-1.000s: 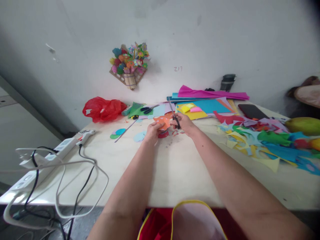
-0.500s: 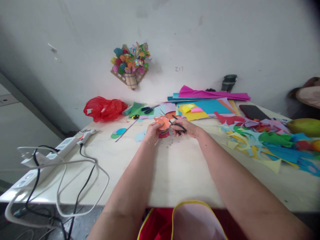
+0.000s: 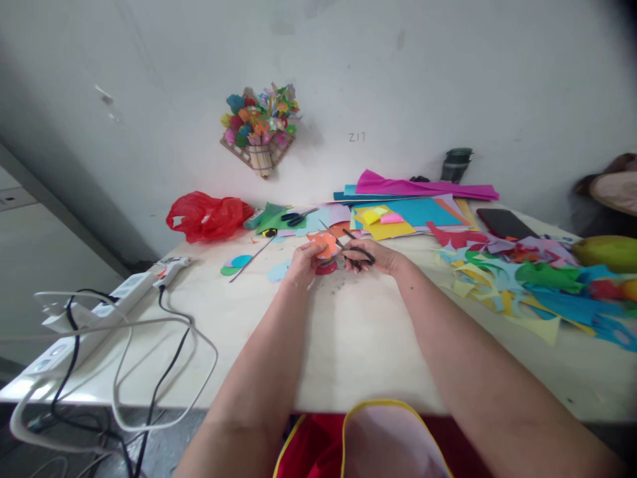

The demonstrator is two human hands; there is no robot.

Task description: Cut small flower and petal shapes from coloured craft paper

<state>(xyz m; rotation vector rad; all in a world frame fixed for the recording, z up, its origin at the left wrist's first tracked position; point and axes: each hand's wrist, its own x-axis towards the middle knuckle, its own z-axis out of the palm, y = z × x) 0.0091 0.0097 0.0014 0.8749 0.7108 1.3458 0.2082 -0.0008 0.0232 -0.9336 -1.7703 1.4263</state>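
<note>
Orange paper [image 3: 325, 243], one piece, scalloped edge: raised over the table [image 3: 368, 345], pinched between thumb and fingers of your left hand [image 3: 303, 260]. Black-handled scissors [image 3: 367, 251], one pair: just right of the orange paper, your right hand [image 3: 379, 257] curled around the handles; blade contact cannot be told. Left of the orange paper: one blue disc [image 3: 241, 261]; farther back, one red bag [image 3: 209, 218]. Well to its right: assorted paper scraps [image 3: 547, 275].
</note>
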